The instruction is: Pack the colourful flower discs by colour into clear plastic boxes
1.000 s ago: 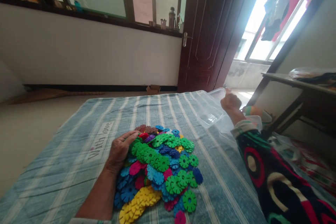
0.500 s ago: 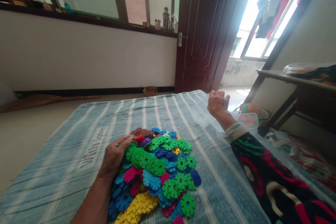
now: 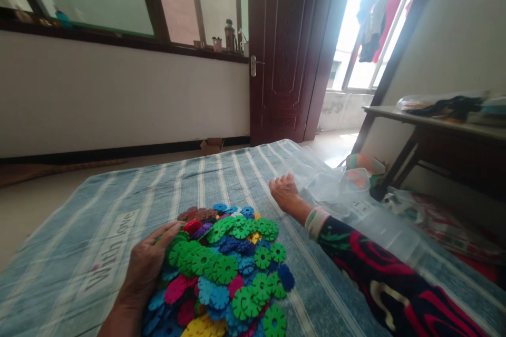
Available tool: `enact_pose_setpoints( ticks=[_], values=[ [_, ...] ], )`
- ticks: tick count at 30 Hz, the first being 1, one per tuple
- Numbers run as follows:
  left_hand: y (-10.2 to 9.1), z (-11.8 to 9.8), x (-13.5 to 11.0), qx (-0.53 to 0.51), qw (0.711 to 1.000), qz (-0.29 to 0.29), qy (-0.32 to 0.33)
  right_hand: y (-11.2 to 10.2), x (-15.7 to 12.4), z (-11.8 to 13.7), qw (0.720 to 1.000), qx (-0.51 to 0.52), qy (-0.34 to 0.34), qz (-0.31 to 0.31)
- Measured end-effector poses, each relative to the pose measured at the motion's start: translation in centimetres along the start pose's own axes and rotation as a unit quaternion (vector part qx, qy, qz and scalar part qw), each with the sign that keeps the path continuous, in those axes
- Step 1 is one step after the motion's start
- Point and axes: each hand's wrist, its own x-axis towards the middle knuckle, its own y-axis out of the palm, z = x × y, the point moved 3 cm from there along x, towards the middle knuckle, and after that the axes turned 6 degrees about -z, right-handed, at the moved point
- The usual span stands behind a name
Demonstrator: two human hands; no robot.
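Note:
A heap of colourful plastic snowflake discs point(image 3: 229, 268), green, blue, pink and yellow, lies on a blue striped bed cover point(image 3: 118, 221). My left hand point(image 3: 148, 263) rests on the heap's left side, fingers stretched out and laid over the green discs. My right hand point(image 3: 284, 193), in a patterned dark sleeve, hovers low over the cover just right of the heap's far end, fingers loosely apart and holding nothing. A clear plastic container point(image 3: 328, 181) lies just beyond that hand at the bed's right edge.
A dark wooden door point(image 3: 284, 52) stands behind the bed, with a bright window point(image 3: 367, 21) and hanging clothes to its right. A wooden table point(image 3: 443, 131) stands at the right. A sill with small bottles point(image 3: 229, 37) runs along the white wall.
My right hand let go of the clear container and drew back left and down toward the heap. The view shifted a little rightward. My left hand stayed on the discs.

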Motion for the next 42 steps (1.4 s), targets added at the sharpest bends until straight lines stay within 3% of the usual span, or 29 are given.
enact_pose_setpoints(
  ticks=[16, 25, 29, 35, 38, 42],
  values=[
    [0.1, -0.9, -0.4, 0.016, 0.999, -0.013, -0.028, 4.1, 3.9, -7.3, 0.983, -0.038, 0.179, 0.024],
    [0.3, 0.3, -0.6, -0.028, 0.999, -0.006, -0.019, 5.1, 3.3, -8.2, 0.987, -0.011, 0.16, 0.017],
    [0.5, 0.5, -0.8, -0.02, 1.0, 0.002, 0.012, 4.1, 2.5, -6.1, 0.995, 0.054, 0.083, 0.008],
    [0.4, 0.7, -0.9, 0.027, 0.996, 0.007, 0.081, 2.6, 0.0, 1.6, 0.978, 0.202, -0.01, 0.047],
    [0.5, 0.5, -1.2, 0.044, 0.994, -0.003, 0.101, 2.4, -1.7, 4.4, 0.949, 0.307, 0.017, 0.061],
    [0.3, 0.4, -1.9, 0.072, 0.989, -0.009, 0.126, 2.1, -3.5, 6.2, 0.893, 0.439, 0.085, 0.052]
  ],
)
